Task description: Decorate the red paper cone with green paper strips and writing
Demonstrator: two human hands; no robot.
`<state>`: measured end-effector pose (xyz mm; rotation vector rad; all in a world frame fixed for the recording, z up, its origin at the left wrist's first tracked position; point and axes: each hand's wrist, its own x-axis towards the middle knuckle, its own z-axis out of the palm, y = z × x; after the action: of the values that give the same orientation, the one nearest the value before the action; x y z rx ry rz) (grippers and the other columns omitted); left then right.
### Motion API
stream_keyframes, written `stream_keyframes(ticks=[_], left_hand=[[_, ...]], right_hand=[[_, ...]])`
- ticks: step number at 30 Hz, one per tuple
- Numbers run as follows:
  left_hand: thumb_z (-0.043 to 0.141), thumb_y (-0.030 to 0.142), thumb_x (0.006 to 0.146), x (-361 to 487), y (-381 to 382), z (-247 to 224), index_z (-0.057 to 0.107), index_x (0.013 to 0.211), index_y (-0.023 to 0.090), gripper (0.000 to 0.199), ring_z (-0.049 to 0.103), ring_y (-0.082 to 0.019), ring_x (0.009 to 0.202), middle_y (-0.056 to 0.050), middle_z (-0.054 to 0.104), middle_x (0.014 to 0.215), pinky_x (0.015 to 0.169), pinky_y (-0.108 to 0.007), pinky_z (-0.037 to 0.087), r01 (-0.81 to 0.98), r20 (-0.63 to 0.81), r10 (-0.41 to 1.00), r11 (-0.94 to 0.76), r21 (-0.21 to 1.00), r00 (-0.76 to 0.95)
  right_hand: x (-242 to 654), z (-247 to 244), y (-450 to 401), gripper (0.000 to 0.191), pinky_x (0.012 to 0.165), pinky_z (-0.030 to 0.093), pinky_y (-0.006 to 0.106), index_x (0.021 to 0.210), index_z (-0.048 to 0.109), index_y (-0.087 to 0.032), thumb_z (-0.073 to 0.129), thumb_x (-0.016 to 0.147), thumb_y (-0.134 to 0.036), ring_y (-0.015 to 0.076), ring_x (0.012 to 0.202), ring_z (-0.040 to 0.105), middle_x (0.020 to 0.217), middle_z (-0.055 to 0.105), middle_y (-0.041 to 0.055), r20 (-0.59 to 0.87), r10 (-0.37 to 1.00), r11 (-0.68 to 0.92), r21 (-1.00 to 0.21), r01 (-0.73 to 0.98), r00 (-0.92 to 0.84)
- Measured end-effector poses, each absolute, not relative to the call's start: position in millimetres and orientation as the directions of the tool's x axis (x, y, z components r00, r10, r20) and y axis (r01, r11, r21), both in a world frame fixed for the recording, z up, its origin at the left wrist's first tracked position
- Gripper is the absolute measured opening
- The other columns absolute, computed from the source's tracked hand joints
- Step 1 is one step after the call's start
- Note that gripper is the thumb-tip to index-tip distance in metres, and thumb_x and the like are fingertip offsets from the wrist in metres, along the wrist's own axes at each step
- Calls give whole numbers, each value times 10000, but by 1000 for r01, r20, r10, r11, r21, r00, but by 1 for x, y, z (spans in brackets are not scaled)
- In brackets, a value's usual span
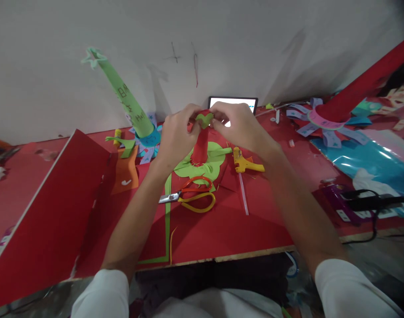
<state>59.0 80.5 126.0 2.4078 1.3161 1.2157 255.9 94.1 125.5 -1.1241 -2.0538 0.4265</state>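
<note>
A small wavy-edged green paper cutout (205, 120) is pinched between my two hands against the top of an upright red paper cone (200, 149). My left hand (181, 132) is closed on its left side, thumb in front. My right hand (237, 126) is closed at its right edge, with thumb and fingertips together. The cone stands on a green flower-shaped paper base (185, 170). Scissors (188, 197) with orange and yellow handles lie in front of the base. A yellow glue gun (243, 162) with a clear glue stick lies to the right.
A tall light-green cone (127, 95) leans at the left, near orange paper (126, 172). A red board (52, 212) stands tilted at left. A tablet (251, 102) rests by the wall. At right are a large red cone (364, 84) and a purple power strip (344, 203) with cables.
</note>
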Motion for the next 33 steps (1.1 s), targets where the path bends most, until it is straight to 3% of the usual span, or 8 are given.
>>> stream_keyframes(ticks=[7,14,18,22,33], left_hand=[[525,86,914,57,81,127,666,1060,238,254,724,-175,886,-9,763,975,867,-336,569,656,582,759,-602,454,293],[471,78,929,56,79,131,636,1061,315,318,713,-180,932,20,751,1027,837,-360,562,620,584,753,-622,479,303],[516,183,960,58,77,133,612,1153,284,238,687,-187,1026,2,731,1116,917,-368,547,577,572,733,-662,479,367],[552,296,994,60,78,131,631,1134,274,163,654,-177,941,-12,732,1085,868,-368,532,609,591,722,-661,438,360],[533,232,995,59,79,128,682,1132,268,206,718,-182,993,-30,765,1120,921,-333,560,612,577,741,-643,461,343]], right_hand=[[256,126,93,155,805,517,391,978,700,-255,636,968,-396,245,897,678,871,741,52,456,828,557,-597,577,-327],[258,128,92,121,837,525,413,985,693,-272,661,951,-383,249,888,681,927,747,47,453,814,579,-576,577,-364],[256,130,92,143,821,522,402,977,688,-260,659,950,-397,240,863,678,926,745,49,458,809,586,-568,579,-369],[254,129,92,183,791,516,381,951,682,-260,649,954,-440,239,869,672,880,733,45,449,823,563,-569,599,-347],[254,128,93,150,802,494,384,901,673,-260,626,969,-386,235,854,657,862,720,44,452,822,562,-548,620,-346]])
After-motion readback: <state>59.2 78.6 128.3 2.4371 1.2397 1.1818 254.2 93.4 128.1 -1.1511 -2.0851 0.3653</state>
